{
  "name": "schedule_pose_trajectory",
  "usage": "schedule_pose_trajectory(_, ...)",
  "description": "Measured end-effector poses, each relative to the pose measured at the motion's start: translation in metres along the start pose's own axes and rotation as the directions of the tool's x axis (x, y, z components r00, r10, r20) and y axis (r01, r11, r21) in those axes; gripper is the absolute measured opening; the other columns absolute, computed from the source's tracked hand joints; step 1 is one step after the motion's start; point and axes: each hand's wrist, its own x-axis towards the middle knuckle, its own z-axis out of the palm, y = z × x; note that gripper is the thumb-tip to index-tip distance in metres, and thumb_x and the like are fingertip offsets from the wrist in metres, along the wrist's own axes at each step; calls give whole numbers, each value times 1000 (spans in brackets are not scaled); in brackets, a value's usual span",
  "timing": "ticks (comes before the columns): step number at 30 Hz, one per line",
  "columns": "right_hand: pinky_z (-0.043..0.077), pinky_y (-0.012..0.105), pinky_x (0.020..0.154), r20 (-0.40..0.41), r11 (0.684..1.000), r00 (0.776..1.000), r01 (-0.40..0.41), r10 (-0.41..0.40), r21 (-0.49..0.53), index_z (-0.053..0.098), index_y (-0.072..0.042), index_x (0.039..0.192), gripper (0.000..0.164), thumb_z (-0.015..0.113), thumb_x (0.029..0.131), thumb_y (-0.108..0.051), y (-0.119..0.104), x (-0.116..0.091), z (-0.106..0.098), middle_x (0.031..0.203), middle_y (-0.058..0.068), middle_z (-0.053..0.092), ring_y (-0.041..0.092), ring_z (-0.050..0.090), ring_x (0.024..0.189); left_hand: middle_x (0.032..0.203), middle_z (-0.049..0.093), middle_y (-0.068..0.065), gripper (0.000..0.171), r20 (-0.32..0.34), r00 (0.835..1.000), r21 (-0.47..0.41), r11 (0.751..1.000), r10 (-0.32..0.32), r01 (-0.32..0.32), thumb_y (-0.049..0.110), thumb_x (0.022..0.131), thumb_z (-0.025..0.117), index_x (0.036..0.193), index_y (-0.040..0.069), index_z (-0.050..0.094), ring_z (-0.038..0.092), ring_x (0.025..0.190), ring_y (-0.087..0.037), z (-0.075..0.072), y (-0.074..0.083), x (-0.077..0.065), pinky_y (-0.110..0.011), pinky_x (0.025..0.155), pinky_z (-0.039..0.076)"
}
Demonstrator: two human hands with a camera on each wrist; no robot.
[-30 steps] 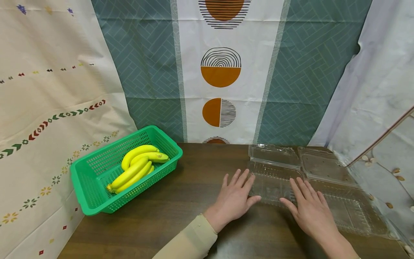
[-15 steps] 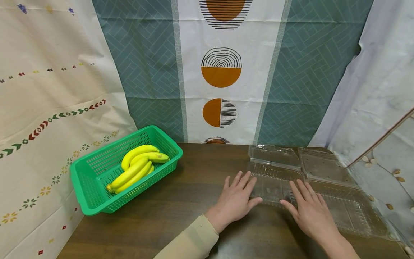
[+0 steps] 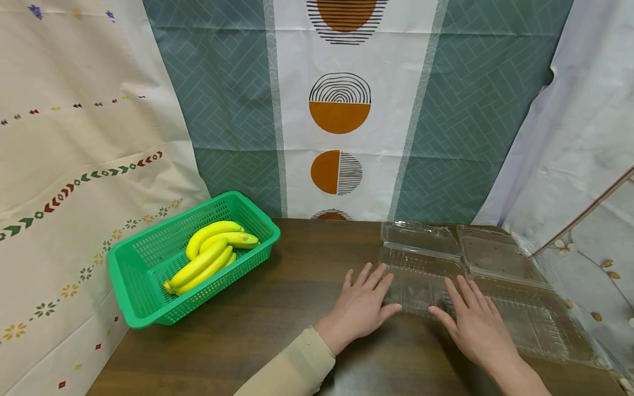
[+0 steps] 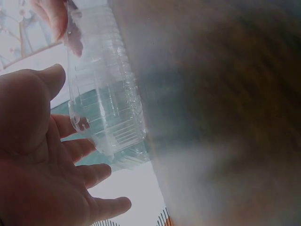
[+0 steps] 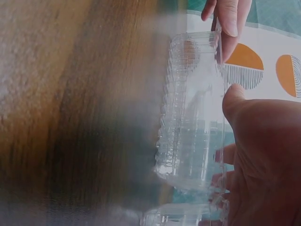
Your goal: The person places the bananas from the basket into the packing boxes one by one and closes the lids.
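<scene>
Two clear plastic clamshell containers lie with lids folded back at the right of the table. My left hand (image 3: 359,308) is at the left front corner of the nearer-middle clamshell (image 3: 416,286), fingers spread and straight. Over its right front part, by the second clamshell (image 3: 530,324), is my right hand (image 3: 475,324), fingers extended. Both wrist views show the clamshell tray (image 4: 101,80) standing on the table with fingers along its rim, nothing gripped. Whether the fingertips touch the rim is hard to tell. Yellow bananas (image 3: 200,267) lie inside a green basket (image 3: 269,234) at the left.
The brown wooden table (image 3: 307,258) meets a patterned curtain (image 3: 233,110) at the back. A cream cloth (image 3: 74,165) hangs at the left, close to the basket. At the right, a pale floral cloth (image 3: 584,192) borders the second clamshell.
My left hand has shifted very slightly toward me and to the right. The right hand, the clamshells, the basket and the bananas stay practically where they were.
</scene>
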Motion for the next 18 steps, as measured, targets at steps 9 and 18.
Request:
schedule_pose_trajectory(9,23,81,118,0,1000,1000,-3,3,7,35,3,170,92,55,111,-64,-1,-1,-1,173,38,25,59,23,159,181,28,0,75,-3,1000,0,1000,6,-6,69,111,43,173,26,42,26,167,-31,1,-3,-1,-66,126,31)
schedule_pose_trajectory(18,22,80,119,9,1000,1000,-2,2,-1,35,3,170,94,55,110,-66,-4,0,-2,173,38,25,59,24,158,182,26,2,74,16,1000,-31,999,-11,11,69,112,43,173,27,41,25,167,-30,-1,-7,-3,-66,128,28)
